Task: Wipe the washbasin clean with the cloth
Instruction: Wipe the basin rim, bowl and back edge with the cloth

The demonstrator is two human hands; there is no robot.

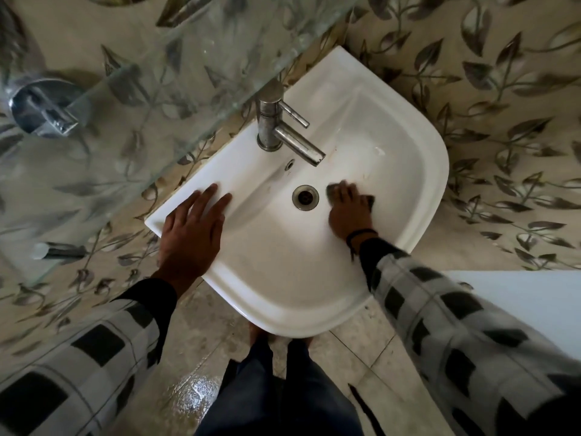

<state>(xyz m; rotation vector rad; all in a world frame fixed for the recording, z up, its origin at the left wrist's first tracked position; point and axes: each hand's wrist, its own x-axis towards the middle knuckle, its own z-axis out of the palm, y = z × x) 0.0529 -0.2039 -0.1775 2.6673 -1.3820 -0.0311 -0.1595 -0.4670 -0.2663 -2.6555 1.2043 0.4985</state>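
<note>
A white washbasin (408, 127) is fixed to the leaf-patterned wall, with a metal drain (305, 197) in its bowl. My right hand (350, 210) presses a small dark cloth (331, 191) flat against the bowl, just right of the drain; the cloth shows only at the fingertips and beside the hand. My left hand (191, 229) rests flat, fingers straight, on the basin's left rim. Faint brownish marks lie on the bowl beyond the right hand.
A steel tap (284, 129) stands at the back of the basin, its spout over the bowl. A glass shelf (132, 99) juts out above the basin's left side. A white surface (531, 297) is at right. The tiled floor below looks wet.
</note>
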